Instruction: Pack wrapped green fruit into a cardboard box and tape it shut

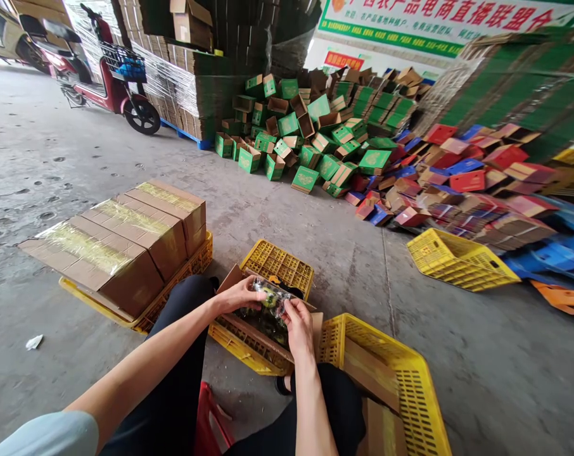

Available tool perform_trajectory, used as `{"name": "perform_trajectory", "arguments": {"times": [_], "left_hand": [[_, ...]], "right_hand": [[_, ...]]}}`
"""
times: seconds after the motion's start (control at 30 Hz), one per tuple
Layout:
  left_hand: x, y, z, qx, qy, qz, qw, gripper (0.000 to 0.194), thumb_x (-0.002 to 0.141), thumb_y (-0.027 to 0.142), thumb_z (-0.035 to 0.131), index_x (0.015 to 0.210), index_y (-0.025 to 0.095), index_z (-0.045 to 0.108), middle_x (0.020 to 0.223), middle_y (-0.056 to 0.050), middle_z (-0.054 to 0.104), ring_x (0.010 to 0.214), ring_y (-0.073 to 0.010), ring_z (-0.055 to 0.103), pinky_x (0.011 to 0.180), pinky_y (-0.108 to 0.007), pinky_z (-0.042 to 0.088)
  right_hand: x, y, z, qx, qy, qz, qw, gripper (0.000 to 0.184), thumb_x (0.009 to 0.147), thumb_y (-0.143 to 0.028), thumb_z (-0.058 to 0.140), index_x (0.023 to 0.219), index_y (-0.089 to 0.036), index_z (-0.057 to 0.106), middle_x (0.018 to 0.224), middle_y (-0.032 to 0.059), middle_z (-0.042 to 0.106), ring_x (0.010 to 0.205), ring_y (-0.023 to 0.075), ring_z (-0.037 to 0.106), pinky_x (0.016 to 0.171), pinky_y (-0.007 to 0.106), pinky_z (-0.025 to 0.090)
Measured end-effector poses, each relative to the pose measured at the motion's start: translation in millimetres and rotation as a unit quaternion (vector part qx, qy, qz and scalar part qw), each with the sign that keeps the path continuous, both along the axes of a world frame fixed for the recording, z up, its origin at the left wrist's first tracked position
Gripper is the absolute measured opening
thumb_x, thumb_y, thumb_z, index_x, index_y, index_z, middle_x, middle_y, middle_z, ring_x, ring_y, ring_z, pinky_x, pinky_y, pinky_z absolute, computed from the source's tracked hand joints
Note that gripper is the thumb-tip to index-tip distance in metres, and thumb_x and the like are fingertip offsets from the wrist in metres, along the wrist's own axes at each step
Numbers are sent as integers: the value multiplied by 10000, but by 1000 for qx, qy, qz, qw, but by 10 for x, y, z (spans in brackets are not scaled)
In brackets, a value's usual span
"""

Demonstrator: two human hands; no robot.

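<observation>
Clock positions are taken from the open cardboard carton (229,279), twelve being straight ahead.

Grip: the left hand (239,296) is closed, thumb and fingers pinching the left end of a clear plastic bag (271,299). The right hand (298,324) is likewise closed, its fingertips pinching the bag's right end. The bag holds round green fruit; variety cannot be determined. It is held directly above the carton's mouth. More dark green contents lie inside the carton, partly obscured by the right hand.

Support: yellow plastic latticework (291,269) shows beyond and below the carton.

Surroundings: at ten o'clock, three taped brown cartons (139,237) stand side by side on a yellow crate (202,254). At four o'clock, a perforated yellow crate (422,396) contains brown cartons (370,373). Between two and three, another yellow crate (458,259) sits tilted on the concrete floor (348,253). Green printed boxes (306,177) lie heaped between twelve and one; red and blue boxes (467,180), blurred, at two. A red scooter (109,92) stands between ten and eleven. A red plastic stool (208,418) shows at seven.
</observation>
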State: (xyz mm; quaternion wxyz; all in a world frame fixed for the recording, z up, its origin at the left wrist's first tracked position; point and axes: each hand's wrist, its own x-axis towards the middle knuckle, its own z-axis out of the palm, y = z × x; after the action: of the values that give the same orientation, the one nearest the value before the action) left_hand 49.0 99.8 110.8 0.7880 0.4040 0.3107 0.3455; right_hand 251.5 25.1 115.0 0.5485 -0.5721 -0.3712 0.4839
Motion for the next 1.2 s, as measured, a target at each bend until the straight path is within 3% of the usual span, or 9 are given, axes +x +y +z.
{"name": "perform_trajectory", "arguments": {"times": [0.13, 0.27, 0.57, 0.73, 1.03, 1.2], "left_hand": [[29, -1, 0, 38, 30, 0, 999, 650, 582, 431, 974, 1075, 132, 671, 1026, -81, 697, 828, -167, 664, 697, -248, 544], [54, 13, 7, 66, 44, 24, 997, 623, 586, 447, 962, 1033, 118, 679, 948, -64, 694, 769, -149, 641, 659, -238, 531], [23, 10, 41, 34, 27, 7, 999, 570, 666, 490, 918, 1062, 130, 720, 1018, -110, 731, 876, -216, 697, 722, -298, 595], [5, 41, 29, 11, 28, 25, 999, 582, 716, 617, 844, 986, 107, 763, 919, -110, 750, 776, -199, 703, 663, -286, 592], [40, 13, 27, 0, 50, 20, 999, 646, 724, 703, 793, 928, 91, 778, 889, -121, 763, 749, -195, 714, 676, -292, 591], [21, 9, -30, 8, 13, 8, 1000, 742, 691, 512, 913, 1303, 168, 675, 1071, -106, 747, 830, -187, 718, 727, -306, 602]], "right_hand": [[-79, -5, 61, -1, 10, 12, 1000, 306, 804, -512, 735, 890, -242, 620, 894, 14, 698, 813, 184, 661, 744, 298, 558], [-156, -7, 141, 19, 16, 26, 999, 500, 716, -456, 847, 1119, -242, 643, 1078, 50, 748, 950, 212, 690, 837, 321, 559], [-71, 35, 101, 1, -33, -21, 999, 365, 723, -580, 816, 839, -242, 740, 794, 14, 748, 699, 201, 655, 644, 308, 531], [6, 41, 58, -15, -19, -19, 1000, 338, 734, -585, 801, 813, -259, 765, 822, 25, 759, 740, 230, 673, 669, 340, 557], [60, 82, -104, -18, -26, -54, 998, 353, 750, -602, 753, 892, -279, 753, 927, 34, 773, 789, 242, 682, 674, 349, 568], [105, 87, -189, -13, -52, -68, 996, 374, 773, -620, 711, 913, -274, 735, 910, 42, 762, 762, 239, 681, 662, 347, 564]]}}
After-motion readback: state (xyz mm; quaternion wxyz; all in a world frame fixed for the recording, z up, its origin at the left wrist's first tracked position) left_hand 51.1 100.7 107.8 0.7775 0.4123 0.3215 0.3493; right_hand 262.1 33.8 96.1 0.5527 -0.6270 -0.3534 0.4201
